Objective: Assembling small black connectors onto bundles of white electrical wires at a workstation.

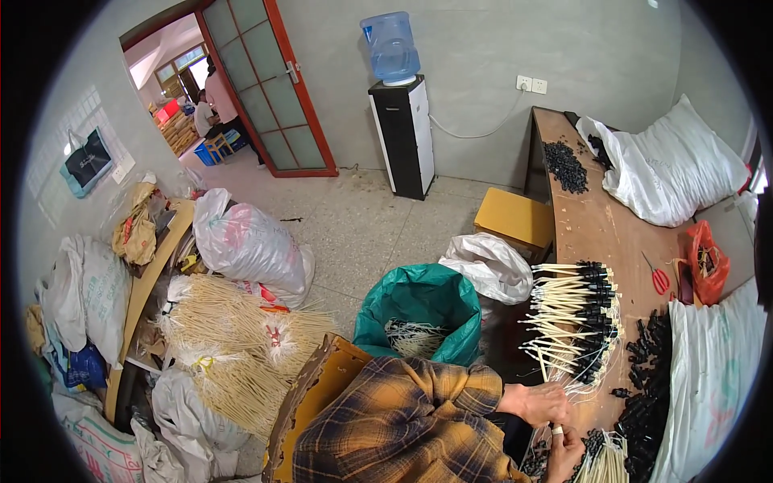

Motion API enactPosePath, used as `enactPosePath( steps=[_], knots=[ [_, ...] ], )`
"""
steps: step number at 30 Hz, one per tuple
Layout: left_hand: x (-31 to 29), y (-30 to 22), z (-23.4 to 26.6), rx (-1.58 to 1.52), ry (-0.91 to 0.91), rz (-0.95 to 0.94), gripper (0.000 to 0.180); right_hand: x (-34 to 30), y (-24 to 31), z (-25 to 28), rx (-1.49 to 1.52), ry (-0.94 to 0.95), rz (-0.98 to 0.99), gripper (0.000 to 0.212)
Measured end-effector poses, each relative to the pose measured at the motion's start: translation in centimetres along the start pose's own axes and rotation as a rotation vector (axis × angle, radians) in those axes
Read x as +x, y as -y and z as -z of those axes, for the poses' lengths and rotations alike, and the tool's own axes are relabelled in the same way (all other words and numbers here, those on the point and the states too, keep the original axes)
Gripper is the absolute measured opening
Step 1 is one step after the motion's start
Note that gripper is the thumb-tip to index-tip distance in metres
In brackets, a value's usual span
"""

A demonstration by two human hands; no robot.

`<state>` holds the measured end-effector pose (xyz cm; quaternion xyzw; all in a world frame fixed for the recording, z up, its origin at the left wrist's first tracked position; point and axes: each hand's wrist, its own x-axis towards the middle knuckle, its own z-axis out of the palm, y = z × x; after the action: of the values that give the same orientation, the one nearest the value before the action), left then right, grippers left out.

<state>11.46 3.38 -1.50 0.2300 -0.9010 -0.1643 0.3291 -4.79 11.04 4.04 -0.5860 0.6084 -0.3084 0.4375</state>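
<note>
A small white piece (556, 430) is showing at the fingers of the right hand (568, 453), just below the left hand (537, 403); from where I'm standing I cannot tell whether it is being gripped or is a wrapping worn on a finger. Loose pale sticks (605, 463) are lying just right of the right hand, with small black pieces (594, 443) near them. For parts this small, I'd think it is worth keeping both sets of fingertips close, pinching lightly and steadying the wrists, so that nothing is slipping.

The left hand is pointing rightward out of a plaid sleeve (459, 386), fingers curling inward; the right hand is sitting lower, its thumb and fingers bending up toward the left. Both are looking partly closed, but what the left is grasping, if anything, I cannot make out.

Beyond the left hand, stacked pale sticks with black ends (572, 318) are lying along the edge of the tabletop (596, 233). Right of both hands, black fittings (644, 362) are lying heaped beside a white sack (713, 386). Left of the left hand, a green bag (378, 310) is standing open, pale strands (415, 338) lying inside.
</note>
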Motion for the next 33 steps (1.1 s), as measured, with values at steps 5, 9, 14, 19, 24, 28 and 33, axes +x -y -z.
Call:
enactPosePath(
  steps=[5, 9, 14, 19, 24, 28, 33],
  knots=[
    [-0.2, 0.4, -0.1, -0.014, 0.04, -0.017, 0.011, 0.3, -1.0, -0.2, -0.028, 0.001, 0.007, 0.029],
    [-0.3, 0.5, -0.1, -0.01, 0.055, -0.038, 0.013, 0.5, -1.6, -0.3, -0.084, -0.021, 0.005, 0.03],
    [-0.4, 0.6, -0.2, 0.007, 0.073, -0.032, 0.012, 1.3, -5.7, -0.4, -0.08, -0.03, 0.076, 0.032],
    [-0.5, 0.7, -0.5, -0.017, 0.054, -0.031, 0.012, 1.2, -5.4, -0.4, -0.061, -0.028, 0.027, 0.032],
    [-0.5, 0.7, -0.5, -0.019, 0.044, -0.035, 0.012, 1.1, -5.4, -0.5, -0.083, -0.028, 0.004, 0.031],
    [-0.5, 0.7, -0.3, -0.028, 0.044, -0.035, 0.012, 0.9, -4.3, -0.6, -0.07, -0.041, 0.015, 0.03],
    [-0.6, 0.9, -0.2, -0.017, 0.054, -0.045, 0.012, 1.0, -4.7, -0.7, -0.055, -0.028, 0.016, 0.031]
  ],
)
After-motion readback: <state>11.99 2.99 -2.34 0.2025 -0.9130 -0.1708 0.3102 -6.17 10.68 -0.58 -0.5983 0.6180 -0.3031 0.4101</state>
